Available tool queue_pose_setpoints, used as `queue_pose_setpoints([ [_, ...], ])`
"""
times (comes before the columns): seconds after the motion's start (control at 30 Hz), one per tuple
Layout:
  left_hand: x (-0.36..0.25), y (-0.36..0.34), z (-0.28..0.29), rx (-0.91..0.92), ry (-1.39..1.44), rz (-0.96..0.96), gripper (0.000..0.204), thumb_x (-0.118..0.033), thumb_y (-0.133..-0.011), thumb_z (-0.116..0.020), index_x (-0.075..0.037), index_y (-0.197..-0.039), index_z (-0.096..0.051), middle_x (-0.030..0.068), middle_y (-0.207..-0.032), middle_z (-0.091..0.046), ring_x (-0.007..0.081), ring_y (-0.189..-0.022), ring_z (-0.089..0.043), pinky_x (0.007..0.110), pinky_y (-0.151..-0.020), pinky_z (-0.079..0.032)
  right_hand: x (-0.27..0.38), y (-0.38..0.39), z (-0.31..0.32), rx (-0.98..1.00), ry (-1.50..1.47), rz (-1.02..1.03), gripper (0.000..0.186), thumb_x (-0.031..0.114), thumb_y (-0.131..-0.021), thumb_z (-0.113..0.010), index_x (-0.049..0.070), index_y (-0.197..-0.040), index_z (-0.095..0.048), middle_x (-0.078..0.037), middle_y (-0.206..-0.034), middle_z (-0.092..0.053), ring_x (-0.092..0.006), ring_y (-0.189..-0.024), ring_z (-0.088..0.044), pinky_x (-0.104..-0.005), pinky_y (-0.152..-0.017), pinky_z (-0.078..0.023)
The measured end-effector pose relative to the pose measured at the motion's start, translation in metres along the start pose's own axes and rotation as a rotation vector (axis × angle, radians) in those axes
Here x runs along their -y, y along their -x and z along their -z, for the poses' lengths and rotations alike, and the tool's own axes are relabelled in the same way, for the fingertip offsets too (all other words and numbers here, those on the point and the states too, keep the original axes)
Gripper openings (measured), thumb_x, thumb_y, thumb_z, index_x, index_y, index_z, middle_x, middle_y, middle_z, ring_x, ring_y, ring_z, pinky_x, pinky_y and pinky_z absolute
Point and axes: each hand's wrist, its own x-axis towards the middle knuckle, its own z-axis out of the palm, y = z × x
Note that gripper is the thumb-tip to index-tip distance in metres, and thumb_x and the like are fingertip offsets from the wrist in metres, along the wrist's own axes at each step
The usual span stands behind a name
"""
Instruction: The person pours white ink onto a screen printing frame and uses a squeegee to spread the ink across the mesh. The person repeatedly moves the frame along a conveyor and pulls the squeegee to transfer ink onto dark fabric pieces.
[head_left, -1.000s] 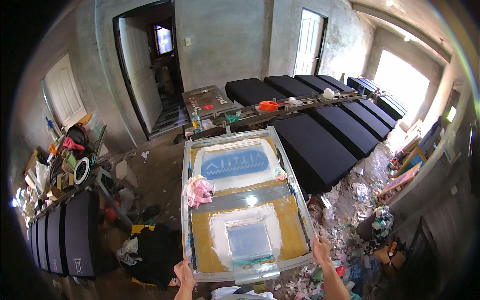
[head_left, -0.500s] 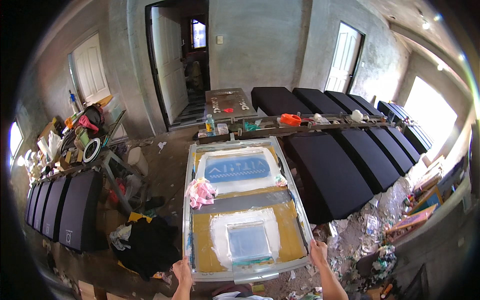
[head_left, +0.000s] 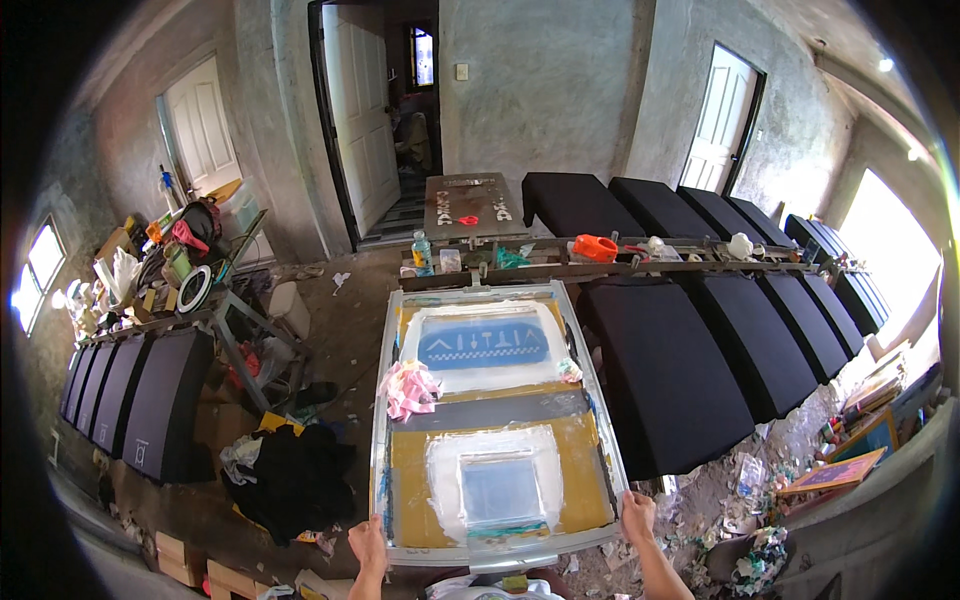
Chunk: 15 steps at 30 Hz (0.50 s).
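A screen-printing frame (head_left: 384,450) with pale metal sides lies in front of me, its far end close to the long rail. The mesh carries yellow-brown and white patches around a blue stencil panel (head_left: 483,345) and a pale square window (head_left: 500,489). My left hand (head_left: 369,545) is closed around the near left corner, and my right hand (head_left: 637,517) grips the near right corner. On the frame's left side rests a crumpled pink-and-white rag (head_left: 410,389). A smaller wad (head_left: 568,370) sits by the right side. Both hands' fingertips are partly hidden by the frame.
Black cloth-covered boards (head_left: 665,380) stand in rows right of the frame and beyond the rail (head_left: 700,266). An orange tape dispenser-like object (head_left: 595,248) and a bottle (head_left: 421,252) sit along it. Black cloth (head_left: 295,480) lies on the left floor; scraps litter the right.
My view has shifted slightly left, so the room sits farther right in the picture. Both hands keep their hold on the frame, which stays nearly in place against the rail.
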Motion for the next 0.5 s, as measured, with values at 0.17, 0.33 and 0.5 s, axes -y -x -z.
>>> queue_pose_setpoints([
  [0.17,-0.016,0.011,-0.004,-0.033,-0.122,-0.005,0.048,-0.025,-0.09,-0.072,0.006,-0.061,-0.05,0.0082,-0.054,-0.048,0.0163,-0.057,-0.041,0.043,-0.054,-0.036,-0.007,-0.019,0.002,0.035,0.084,-0.016,0.038,0.032,-0.098,-0.059,-0.004,-0.091,-0.069,-0.025,-0.072,-0.063,-0.0324,-0.068,-0.066,-0.0447,-0.067,-0.048],
  [0.33,-0.022,0.014,-0.005,0.031,-0.071,-0.042,0.045,-0.026,-0.09,-0.072,0.008,-0.066,-0.054,0.0112,-0.058,-0.053,0.0169,-0.059,-0.044,0.043,-0.056,-0.038,0.0,-0.028,0.01,0.072,0.106,0.059,0.037,0.031,-0.099,-0.058,-0.004,-0.092,-0.069,-0.026,-0.075,-0.065,-0.038,-0.071,-0.066,-0.0454,-0.069,-0.048],
  [0.5,-0.028,0.026,-0.013,0.037,-0.225,-0.024,0.047,-0.03,-0.094,-0.071,0.009,-0.071,-0.061,0.0155,-0.062,-0.059,0.0195,-0.061,-0.051,0.044,-0.059,-0.042,-0.002,-0.047,0.02,0.129,0.069,0.026,0.038,0.03,-0.1,-0.057,-0.006,-0.091,-0.068,-0.022,-0.074,-0.066,-0.0273,-0.07,-0.065,-0.0424,-0.069,-0.049],
])
